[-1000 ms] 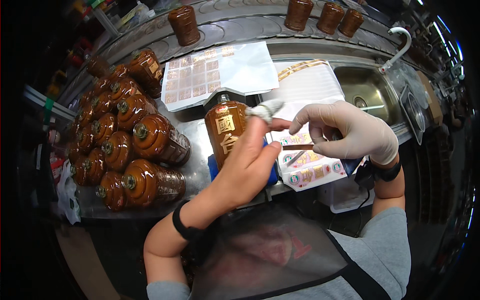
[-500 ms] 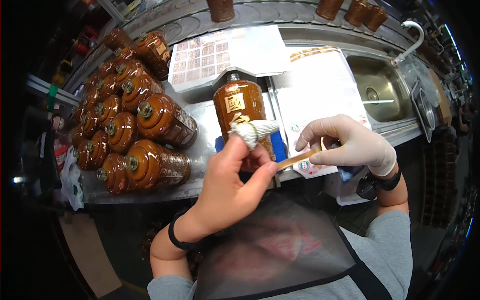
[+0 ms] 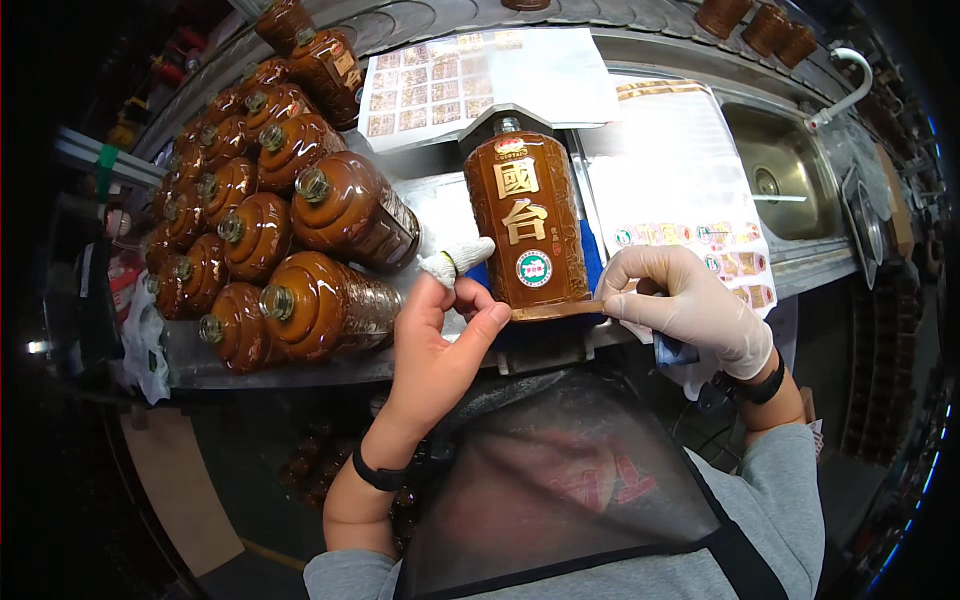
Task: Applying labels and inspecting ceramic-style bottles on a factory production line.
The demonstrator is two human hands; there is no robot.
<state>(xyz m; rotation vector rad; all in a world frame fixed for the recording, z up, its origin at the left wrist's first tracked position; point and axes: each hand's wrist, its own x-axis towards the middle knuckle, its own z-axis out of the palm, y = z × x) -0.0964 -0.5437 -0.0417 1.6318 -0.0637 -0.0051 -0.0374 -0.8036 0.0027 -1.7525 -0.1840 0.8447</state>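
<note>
A brown glazed bottle point(image 3: 560, 215) with gold characters and a round green-and-white emblem lies on its back, neck away from me, in a metal cradle with blue padding. A narrow gold-brown strip point(image 3: 556, 310) is stretched across the bottle's base edge. My bare left hand point(image 3: 430, 340) pinches the strip's left end between thumb and fingers. A white knitted cover point(image 3: 457, 262) sits on one of its fingers, beside the bottle. My right hand point(image 3: 690, 310), in a thin white glove, pinches the right end. Whether the strip is stuck to the bottle cannot be seen.
Many similar brown bottles point(image 3: 255, 228) stand close together at left. Decal sheets lie behind point(image 3: 560, 75) and right point(image 3: 670, 160) of the cradle. Farther right are a steel sink point(image 3: 775, 215) and a white faucet point(image 3: 852, 85). A conveyor point(image 3: 420, 20) runs along the back.
Both hands have come down from above the bottle and moved apart. The strip now spans the bottle's base edge. The white-covered finger no longer hides the bottle's front, and the whole view has shifted.
</note>
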